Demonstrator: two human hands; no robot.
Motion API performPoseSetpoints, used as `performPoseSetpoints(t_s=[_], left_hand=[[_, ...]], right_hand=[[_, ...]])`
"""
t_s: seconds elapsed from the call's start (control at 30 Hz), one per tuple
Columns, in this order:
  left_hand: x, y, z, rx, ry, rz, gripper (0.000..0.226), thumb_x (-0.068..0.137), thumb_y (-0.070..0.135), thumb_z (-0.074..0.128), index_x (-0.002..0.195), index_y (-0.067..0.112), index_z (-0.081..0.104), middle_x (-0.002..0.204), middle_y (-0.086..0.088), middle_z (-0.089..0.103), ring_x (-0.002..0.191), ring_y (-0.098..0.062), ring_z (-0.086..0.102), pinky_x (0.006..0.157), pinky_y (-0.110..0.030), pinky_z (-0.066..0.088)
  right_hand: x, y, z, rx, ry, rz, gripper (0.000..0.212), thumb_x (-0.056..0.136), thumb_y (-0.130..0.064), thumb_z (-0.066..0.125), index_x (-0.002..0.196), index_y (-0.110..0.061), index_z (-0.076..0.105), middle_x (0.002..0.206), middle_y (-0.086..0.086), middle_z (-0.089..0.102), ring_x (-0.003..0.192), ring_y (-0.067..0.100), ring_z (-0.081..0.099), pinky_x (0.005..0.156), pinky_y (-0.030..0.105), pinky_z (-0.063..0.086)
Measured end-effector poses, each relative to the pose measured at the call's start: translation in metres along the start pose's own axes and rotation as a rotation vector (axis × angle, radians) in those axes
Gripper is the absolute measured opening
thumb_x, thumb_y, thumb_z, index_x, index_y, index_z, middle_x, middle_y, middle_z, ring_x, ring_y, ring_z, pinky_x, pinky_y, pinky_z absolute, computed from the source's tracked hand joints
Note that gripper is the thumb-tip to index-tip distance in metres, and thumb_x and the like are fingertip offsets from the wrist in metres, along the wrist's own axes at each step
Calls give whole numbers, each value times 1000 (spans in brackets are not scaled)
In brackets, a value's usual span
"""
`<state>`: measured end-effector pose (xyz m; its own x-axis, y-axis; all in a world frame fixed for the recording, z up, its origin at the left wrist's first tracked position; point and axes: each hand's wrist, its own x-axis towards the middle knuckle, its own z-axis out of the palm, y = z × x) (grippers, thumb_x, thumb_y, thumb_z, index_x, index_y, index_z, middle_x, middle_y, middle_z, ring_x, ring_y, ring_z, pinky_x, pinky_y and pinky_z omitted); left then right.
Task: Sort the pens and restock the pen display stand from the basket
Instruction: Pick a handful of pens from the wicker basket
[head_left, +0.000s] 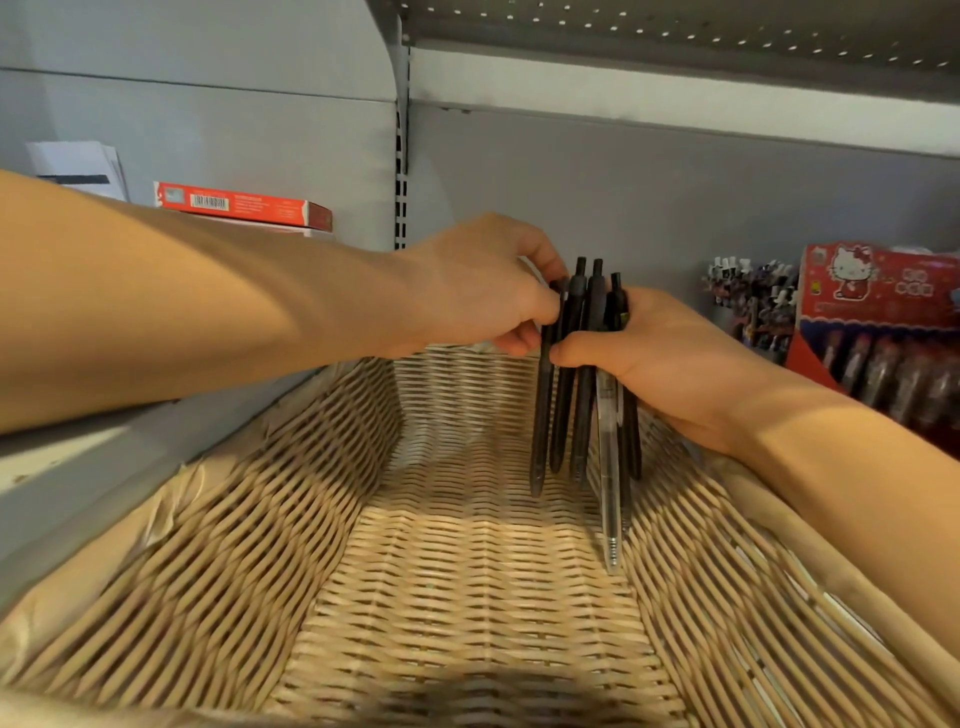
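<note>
Over the basket (332, 519) the right hand (670, 364) grips a fan of pens (582, 384) held upright, thumb across their fronts and fingers curled behind, while the left hand (478, 291) pinches the leftmost pen near its top, as if squaring it up or drawing it out of the bunch. The pens hang above the far end of the basket, tips down, not touching the weave. I count about five dark pens and one clear pen (609, 467), which sits lower than the rest and pokes out well below them. That clear one looks the likeliest to slip: the thumb bears mostly on the dark barrels, and a tug on the leftmost pen could loosen the whole fan and let it drop. A fall would likely land in the basket, so little harm, but the sorted set would be mixed again. The basket floor shows no other pens, so this bunch is probably the last of the stock. To the right stands a red display (878, 332) already holding pens, with a cluster of ornamented pens (748, 296) just beside it; swinging the handful there could knock either. One red box (244, 202) lies on the shelf to the left.
</note>
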<state>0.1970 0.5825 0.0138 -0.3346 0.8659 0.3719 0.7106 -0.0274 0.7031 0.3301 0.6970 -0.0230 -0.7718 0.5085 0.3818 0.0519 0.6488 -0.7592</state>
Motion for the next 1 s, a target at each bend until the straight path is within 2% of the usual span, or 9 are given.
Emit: performPoseSetpoints(t_s=[0.1,0.23,0.33,0.43,0.57,0.67,0.77,0.87,1.0], left_hand=[[-2,2,1,-3,-43,-17,11,90,9,68,94,19,67,92,-11,72,69,-13,72,67,-27,61],[-4,2,4,56,-81,3,13,91,17,70,104,18,67,90,-10,74,72,-13,73,68,-26,61],[-3,2,4,47,-63,-1,15,91,19,70,105,20,66,90,-10,74,72,-14,74,67,-25,61],[-3,3,3,15,-56,-5,7,90,18,68,97,21,69,93,-5,72,75,-13,72,70,-26,61],[-3,4,2,-7,-77,25,13,89,10,65,97,18,70,95,-7,72,82,-18,71,75,-30,62],[-4,5,-2,-29,-83,21,19,90,6,60,99,19,69,98,-14,71,87,-22,69,79,-35,61],[0,7,-5,3,-55,-2,17,93,10,58,102,18,70,89,-7,70,84,-19,66,78,-34,57],[-1,17,-13,41,30,24,17,94,15,59,106,15,71,88,0,71,83,-12,65,77,-28,55],[-22,46,-34,-21,113,100,16,95,15,57,102,19,70,89,0,72,84,-12,67,82,-30,54]], right_hand=[[-1,-2,0,-31,-31,10,18,81,-15,74,98,-18,74,98,11,76,95,26,72,86,41,56],[-4,-6,3,-68,-77,15,25,80,-7,75,105,-12,70,106,18,73,102,33,70,99,55,51],[-5,-9,3,-82,-91,8,27,80,-9,79,104,-18,70,105,10,74,102,25,70,99,50,52],[-5,-11,4,-136,-145,4,30,79,-12,80,105,-20,68,103,8,73,98,23,69,90,41,54],[-6,-12,7,-198,-238,7,30,78,-17,81,104,-24,68,98,0,75,94,17,70,86,36,55],[-8,-12,8,-105,-356,29,20,87,-11,72,106,-16,67,92,5,78,91,20,75,84,37,61],[-11,-11,10,55,-443,99,18,91,-4,66,106,-13,61,83,4,74,82,19,74,74,31,61],[-18,-23,10,113,-368,79,18,89,1,63,97,-12,54,76,9,62,75,22,62,73,38,51],[-32,-50,-1,234,-36,-16,19,84,6,63,94,-9,56,75,17,57,73,28,54,73,46,42]])
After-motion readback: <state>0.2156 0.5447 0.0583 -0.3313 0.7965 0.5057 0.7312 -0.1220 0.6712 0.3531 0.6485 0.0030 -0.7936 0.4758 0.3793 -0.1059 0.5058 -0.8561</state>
